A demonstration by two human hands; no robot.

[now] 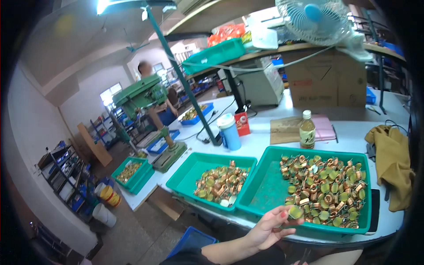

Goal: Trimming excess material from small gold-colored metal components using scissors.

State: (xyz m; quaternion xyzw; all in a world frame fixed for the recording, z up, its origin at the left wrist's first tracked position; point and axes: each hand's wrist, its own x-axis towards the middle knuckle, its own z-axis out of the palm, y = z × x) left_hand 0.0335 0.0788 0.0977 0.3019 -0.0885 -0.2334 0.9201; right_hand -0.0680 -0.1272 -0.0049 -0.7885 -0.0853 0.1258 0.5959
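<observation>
Between the thumb and fingertips of my left hand [267, 227] is a copper-wound coil with a yellow-green base [295, 212], its base turned up. The hand hovers over the front edge of the larger green tray [260, 185], which carries a heap of similar coils [324, 187]. Low in the picture, my right hand [301, 263] is mostly cut off by the lower edge. A thin dark two-pronged tool [305, 254] rises from its fingers. Left of the big tray, a second green tray [179, 179] contains a smaller pile of coils [221, 183].
Behind the trays stand a blue cup [229, 134], a drink bottle [307, 132] and a pink notebook [324, 127]. Brown cloth [388, 163] lies at right. A green drill press [143, 95] stands at left, with a person [168, 108] beyond it. A fan [313, 20] sits on the shelf.
</observation>
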